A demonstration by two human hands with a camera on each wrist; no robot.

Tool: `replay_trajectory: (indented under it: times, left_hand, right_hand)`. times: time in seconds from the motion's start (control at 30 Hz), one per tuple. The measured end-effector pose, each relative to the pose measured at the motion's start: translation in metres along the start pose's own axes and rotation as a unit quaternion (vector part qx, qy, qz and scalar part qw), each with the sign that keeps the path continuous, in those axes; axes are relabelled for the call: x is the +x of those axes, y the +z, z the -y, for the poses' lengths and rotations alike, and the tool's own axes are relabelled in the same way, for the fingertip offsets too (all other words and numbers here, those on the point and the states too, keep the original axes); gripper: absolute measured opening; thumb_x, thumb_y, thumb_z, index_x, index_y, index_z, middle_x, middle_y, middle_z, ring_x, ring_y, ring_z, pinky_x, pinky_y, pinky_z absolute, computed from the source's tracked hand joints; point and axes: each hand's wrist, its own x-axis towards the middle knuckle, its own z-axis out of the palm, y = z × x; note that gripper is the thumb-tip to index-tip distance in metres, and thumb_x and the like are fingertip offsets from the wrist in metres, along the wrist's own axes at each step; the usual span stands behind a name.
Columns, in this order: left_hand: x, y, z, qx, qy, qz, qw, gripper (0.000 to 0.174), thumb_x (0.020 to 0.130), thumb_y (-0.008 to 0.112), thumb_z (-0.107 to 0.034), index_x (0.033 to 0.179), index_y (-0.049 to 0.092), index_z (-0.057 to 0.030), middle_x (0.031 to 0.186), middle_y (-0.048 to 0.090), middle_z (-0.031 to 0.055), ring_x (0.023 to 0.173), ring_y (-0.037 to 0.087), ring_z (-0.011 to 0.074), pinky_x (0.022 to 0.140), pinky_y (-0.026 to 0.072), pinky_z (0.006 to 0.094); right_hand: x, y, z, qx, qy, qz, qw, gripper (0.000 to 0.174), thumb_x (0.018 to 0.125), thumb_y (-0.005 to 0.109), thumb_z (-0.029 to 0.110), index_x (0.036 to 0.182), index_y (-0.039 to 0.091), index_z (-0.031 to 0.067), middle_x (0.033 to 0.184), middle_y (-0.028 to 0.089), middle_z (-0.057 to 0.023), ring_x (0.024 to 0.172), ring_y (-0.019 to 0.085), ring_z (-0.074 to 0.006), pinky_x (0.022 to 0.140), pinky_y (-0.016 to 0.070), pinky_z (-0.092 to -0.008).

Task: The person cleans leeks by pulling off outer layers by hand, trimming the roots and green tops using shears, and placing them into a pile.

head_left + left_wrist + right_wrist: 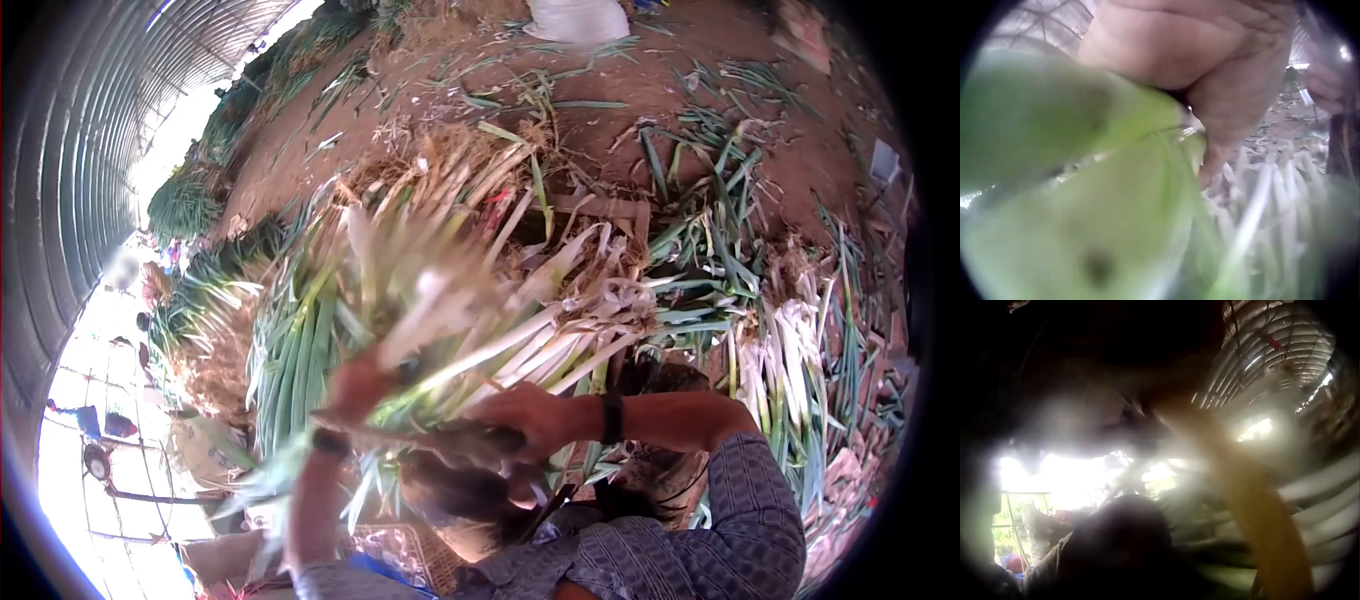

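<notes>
A thick bundle of leeks (480, 320), white stalks to the right and green leaves to the left, is held up in the middle of the head view and is blurred by motion. My left hand (358, 388) grips it at the leafy end. My right hand (525, 418), with a black band on its wrist, holds its underside near the stalks. In the left wrist view, my left hand (1222, 81) curls over broad green leaves (1085, 187), with pale stalks (1260, 200) beyond. The right wrist view is dark and blurred; only streaked white stalks (1316, 487) show there.
More leeks lie in heaps on the red-brown earth (600, 120), with a trimmed pile (790, 370) at the right. A white sack (575, 18) sits at the top. A ribbed tunnel roof (80, 150) curves along the left. Dark hair (450, 490) and a checked sleeve (740, 510) are below the hands.
</notes>
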Motion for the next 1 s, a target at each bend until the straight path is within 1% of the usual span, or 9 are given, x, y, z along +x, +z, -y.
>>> replay_trajectory:
  times: [0.1,0.27,0.3,0.33,0.4,0.53,0.6,0.8,1.0]
  left_hand:
    - [0.002,0.093,-0.017,-0.154,0.155,-0.006,0.976,0.038,0.088,0.066,-0.031,0.118,0.063,-0.0098,0.099,0.067,0.0128,0.082,0.066,0.0296,0.070,0.0532,0.0429]
    - [0.015,0.158,-0.030,-0.153,0.095,0.158,0.971,0.043,0.089,0.064,-0.032,0.124,0.060,-0.0079,0.097,0.066,0.0150,0.082,0.065,0.0343,0.072,0.0522,0.0454]
    - [0.015,0.119,-0.070,-0.108,-0.064,0.218,0.968,0.050,0.089,0.064,-0.032,0.130,0.054,-0.0045,0.103,0.064,0.0186,0.092,0.063,0.0370,0.081,0.0502,0.0462]
    - [0.011,0.124,-0.063,-0.100,0.030,0.182,0.978,0.052,0.091,0.063,-0.034,0.131,0.053,-0.0026,0.109,0.063,0.0193,0.097,0.062,0.0363,0.085,0.0495,0.0455]
    - [0.007,0.134,-0.047,-0.077,0.219,0.098,0.968,0.056,0.093,0.061,-0.036,0.133,0.050,0.0012,0.121,0.059,0.0205,0.105,0.059,0.0349,0.093,0.0482,0.0441]
    - [0.051,0.133,0.027,-0.468,0.161,0.213,0.843,0.027,0.095,0.057,-0.018,0.112,0.066,0.0012,0.118,0.064,0.0198,0.103,0.064,0.0323,0.091,0.0509,0.0381]
    - [0.071,0.131,0.045,-0.163,0.108,0.034,0.980,0.022,0.095,0.055,-0.014,0.107,0.067,-0.0008,0.112,0.066,0.0201,0.097,0.067,0.0339,0.085,0.0534,0.0387]
    - [0.129,0.130,0.051,-0.104,0.094,-0.102,0.985,0.022,0.092,0.055,-0.012,0.109,0.066,-0.0041,0.101,0.068,0.0211,0.094,0.066,0.0388,0.079,0.0531,0.0445]
    - [0.194,0.194,0.057,-0.194,0.053,-0.047,0.978,0.042,0.090,0.060,-0.024,0.127,0.056,-0.0042,0.117,0.064,0.0252,0.109,0.061,0.0408,0.091,0.0491,0.0461]
  right_hand:
    - [-0.003,0.001,-0.004,0.009,0.020,-0.057,0.998,0.035,0.086,0.067,0.022,0.116,0.058,0.0075,0.091,0.067,-0.0103,0.080,0.068,-0.0235,0.069,0.0528,-0.0361]
    - [0.004,-0.018,-0.004,0.066,0.194,-0.132,0.970,0.038,0.086,0.069,0.021,0.119,0.057,0.0047,0.087,0.064,-0.0072,0.078,0.065,-0.0195,0.070,0.0522,-0.0358]
    - [0.006,-0.017,-0.023,0.109,0.246,-0.163,0.949,0.038,0.086,0.070,0.020,0.119,0.057,0.0043,0.083,0.062,-0.0046,0.070,0.062,-0.0148,0.065,0.0522,-0.0327]
    - [0.009,-0.016,-0.038,0.142,0.274,-0.228,0.923,0.039,0.087,0.069,0.021,0.119,0.056,0.0049,0.074,0.060,-0.0043,0.058,0.058,-0.0125,0.054,0.0495,-0.0270]
    - [0.013,-0.040,-0.052,0.162,0.407,-0.222,0.871,0.025,0.089,0.067,0.024,0.101,0.061,0.0025,0.062,0.055,-0.0042,0.045,0.051,-0.0123,0.043,0.0438,-0.0254]
    - [0.004,-0.052,-0.104,0.382,0.496,-0.165,0.762,0.029,0.095,0.061,0.027,0.075,0.054,0.0085,0.057,0.051,-0.0010,0.040,0.046,-0.0105,0.035,0.0346,-0.0270]
    - [0.011,-0.051,-0.088,0.384,0.495,-0.145,0.766,0.033,0.095,0.061,0.028,0.070,0.052,0.0086,0.057,0.051,-0.0011,0.039,0.046,-0.0111,0.035,0.0339,-0.0266]
    - [0.013,-0.076,-0.101,0.343,0.499,-0.195,0.772,0.029,0.094,0.062,0.027,0.074,0.053,0.0076,0.059,0.054,-0.0028,0.040,0.048,-0.0109,0.034,0.0382,-0.0252]
    - [0.007,-0.073,-0.090,0.264,0.527,-0.144,0.795,0.026,0.093,0.064,0.025,0.077,0.056,0.0061,0.059,0.056,-0.0024,0.039,0.051,-0.0107,0.034,0.0385,-0.0245]
